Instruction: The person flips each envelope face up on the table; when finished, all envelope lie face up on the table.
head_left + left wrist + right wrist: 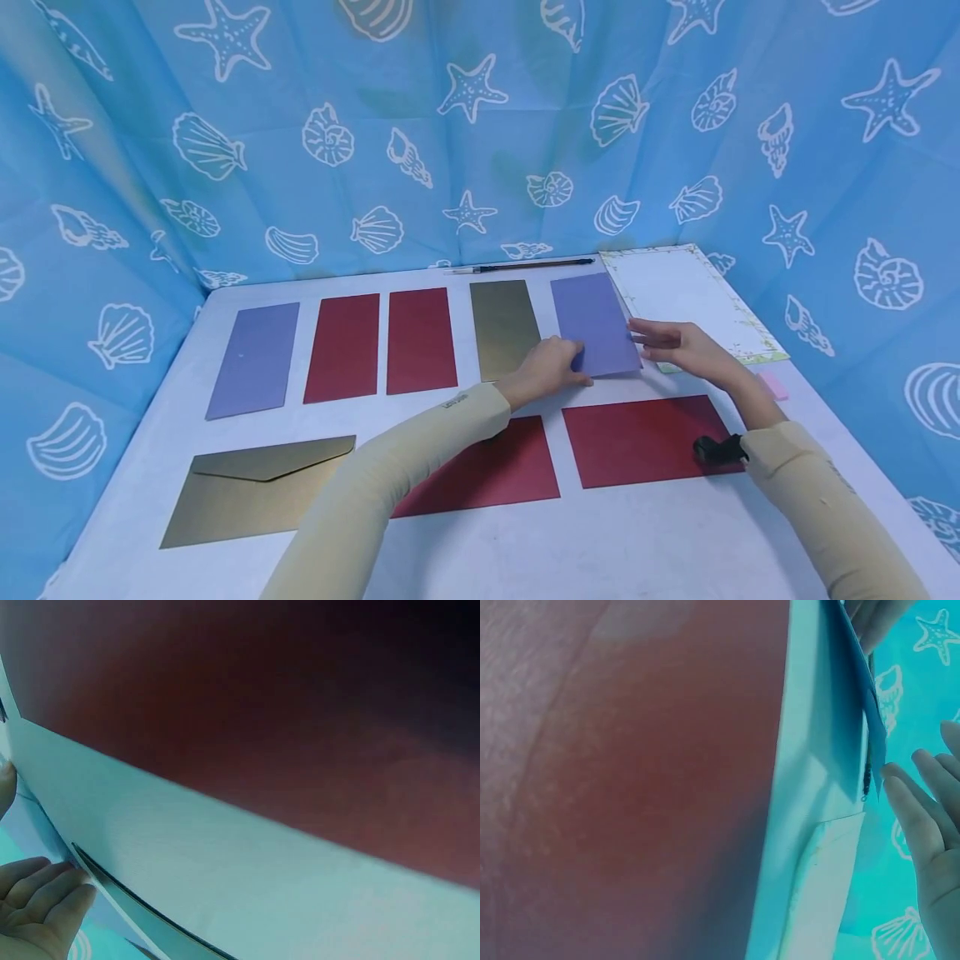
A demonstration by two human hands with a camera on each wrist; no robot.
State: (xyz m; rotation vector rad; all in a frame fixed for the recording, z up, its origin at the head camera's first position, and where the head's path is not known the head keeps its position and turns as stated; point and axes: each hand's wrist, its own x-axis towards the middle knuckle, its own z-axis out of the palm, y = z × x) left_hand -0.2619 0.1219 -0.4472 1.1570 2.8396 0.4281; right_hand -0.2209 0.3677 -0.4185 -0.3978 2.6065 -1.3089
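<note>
A purple envelope [600, 321] lies at the right end of the back row, its right side tilted up off the table in the right wrist view. My left hand [547, 367] is at its lower left corner, fingers along the left side and thumb by the bottom edge. In the left wrist view those fingers [45, 900] look only slightly bent. Extended fingers of my right hand [678, 346] touch the envelope's right edge. Left of it lies a gold envelope [504, 325], its lower corner partly behind my left hand.
Two red envelopes [422, 340] and another purple one [255, 358] continue the back row. In front lie a gold envelope with a flap [255, 492] and red ones [645, 442]. A brush [525, 266], bordered paper [675, 283] and a pink piece [772, 385] lie behind and right.
</note>
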